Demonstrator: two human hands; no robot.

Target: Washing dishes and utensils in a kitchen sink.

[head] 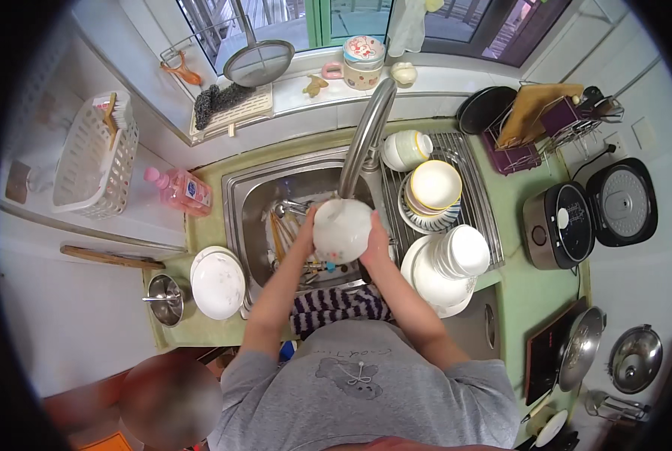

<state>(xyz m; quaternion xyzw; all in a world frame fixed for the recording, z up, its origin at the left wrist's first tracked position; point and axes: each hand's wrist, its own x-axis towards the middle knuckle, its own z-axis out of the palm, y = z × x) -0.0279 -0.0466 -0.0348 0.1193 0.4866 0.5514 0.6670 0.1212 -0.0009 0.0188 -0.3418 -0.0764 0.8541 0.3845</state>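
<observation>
Between my two hands is a white plate (343,231) with a small floral print, held up over the steel sink (257,186). My left hand (309,230) grips its left edge and my right hand (375,241) its right edge. The arched faucet (364,135) ends just above the plate's far rim; whether water runs is hard to tell. Below, in the sink, lie wooden chopsticks (279,237), a metal ladle or spoon (282,209) and other utensils, partly hidden by my left arm and the plate.
Stacked white bowls (468,251) and yellow-rimmed bowls (436,183) stand on the drain rack (482,208) at right. White plates (217,284) and a steel pot (167,315) sit left, near a pink soap bottle (184,191). A striped towel (336,307) lies along the sink's front edge.
</observation>
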